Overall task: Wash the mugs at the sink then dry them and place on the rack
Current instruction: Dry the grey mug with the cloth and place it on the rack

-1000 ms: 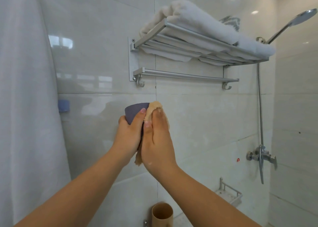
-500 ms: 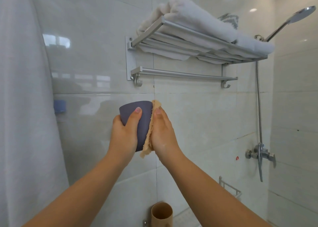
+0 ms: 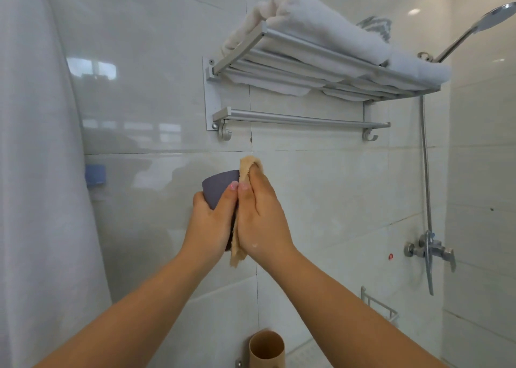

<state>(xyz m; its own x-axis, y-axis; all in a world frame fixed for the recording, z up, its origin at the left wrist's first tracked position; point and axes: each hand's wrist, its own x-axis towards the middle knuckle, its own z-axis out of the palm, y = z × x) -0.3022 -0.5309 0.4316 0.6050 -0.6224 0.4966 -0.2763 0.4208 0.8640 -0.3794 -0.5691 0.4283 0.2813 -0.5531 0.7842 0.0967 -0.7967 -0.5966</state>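
Left hand [image 3: 213, 225] clamps the upright purple mug [image 3: 219, 186], right hand [image 3: 259, 214] presses the tan cloth [image 3: 248, 169] flat against its right side, rack [image 3: 307, 63] above.

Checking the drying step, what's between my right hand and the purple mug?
The tan cloth lies between them: the right hand presses it against the side of the purple mug, which the left hand grips. The head view shows it.

No readable text (labels, brands, numbers) anywhere.
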